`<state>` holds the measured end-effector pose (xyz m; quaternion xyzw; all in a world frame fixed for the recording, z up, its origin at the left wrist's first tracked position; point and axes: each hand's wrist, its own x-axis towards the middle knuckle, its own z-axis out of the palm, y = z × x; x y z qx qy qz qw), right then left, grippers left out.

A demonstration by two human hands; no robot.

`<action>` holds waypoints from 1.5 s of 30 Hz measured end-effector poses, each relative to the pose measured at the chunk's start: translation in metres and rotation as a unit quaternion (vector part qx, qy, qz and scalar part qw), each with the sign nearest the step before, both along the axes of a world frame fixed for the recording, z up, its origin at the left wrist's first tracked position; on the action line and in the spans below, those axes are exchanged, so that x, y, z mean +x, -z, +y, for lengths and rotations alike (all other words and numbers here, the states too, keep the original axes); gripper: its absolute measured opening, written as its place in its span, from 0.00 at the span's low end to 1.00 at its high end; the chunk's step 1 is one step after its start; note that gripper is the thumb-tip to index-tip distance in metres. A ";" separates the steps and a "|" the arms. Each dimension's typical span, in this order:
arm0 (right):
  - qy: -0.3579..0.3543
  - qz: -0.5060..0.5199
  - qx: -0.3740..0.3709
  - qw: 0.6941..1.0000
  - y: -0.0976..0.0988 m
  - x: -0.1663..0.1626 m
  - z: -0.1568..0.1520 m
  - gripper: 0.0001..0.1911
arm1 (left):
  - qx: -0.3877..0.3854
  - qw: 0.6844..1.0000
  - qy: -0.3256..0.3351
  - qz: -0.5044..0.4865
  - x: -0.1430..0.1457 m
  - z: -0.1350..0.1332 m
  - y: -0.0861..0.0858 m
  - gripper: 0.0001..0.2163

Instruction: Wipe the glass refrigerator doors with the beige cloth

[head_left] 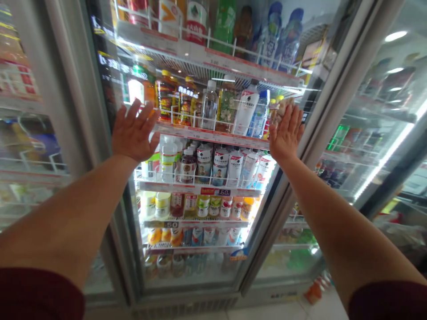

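Reaching forward, a person in dark maroon sleeves (36,293) raises two bare hands before the glass door (193,282) of an upright drinks cooler. The left hand (133,133) is near the door's left side, fingers spread wide, thumb out; the right hand (287,133) is near the opposite side, fingers straight and slightly parted. A crumpled beige item (283,109) shows beside the right fingertips; whether it is held cannot be told, nor whether either palm touches the glass. The door, directly ahead, is tall, clear and edged by gray metal framing (78,89), its surface marked by reflected lights and lettering. Through it show brightly lit white shelves (213,138) of bottled drinks (246,109), fronted by wire guards and price strips.
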<state>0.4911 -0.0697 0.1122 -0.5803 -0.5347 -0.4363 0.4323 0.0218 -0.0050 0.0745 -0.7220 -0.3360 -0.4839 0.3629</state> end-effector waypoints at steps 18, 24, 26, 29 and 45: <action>-0.038 -0.005 -0.009 0.999 0.044 -0.025 -0.001 0.40 | 0.043 0.999 0.028 0.011 -0.002 0.006 0.002 0.33; -0.033 -0.021 -0.025 0.999 0.016 -0.019 -0.003 0.38 | 0.048 0.999 -0.004 0.019 -0.003 0.005 0.002 0.33; -0.035 0.018 -0.007 0.999 -0.004 -0.021 0.001 0.39 | 0.048 0.999 -0.009 0.021 -0.003 0.005 0.002 0.33; -0.050 0.053 0.022 0.997 0.004 -0.030 0.006 0.39 | 0.044 0.999 -0.012 0.018 -0.003 0.005 0.002 0.32; -0.045 0.041 -0.015 0.998 0.029 -0.034 -0.004 0.40 | 0.038 0.999 0.001 0.017 -0.002 0.006 0.002 0.33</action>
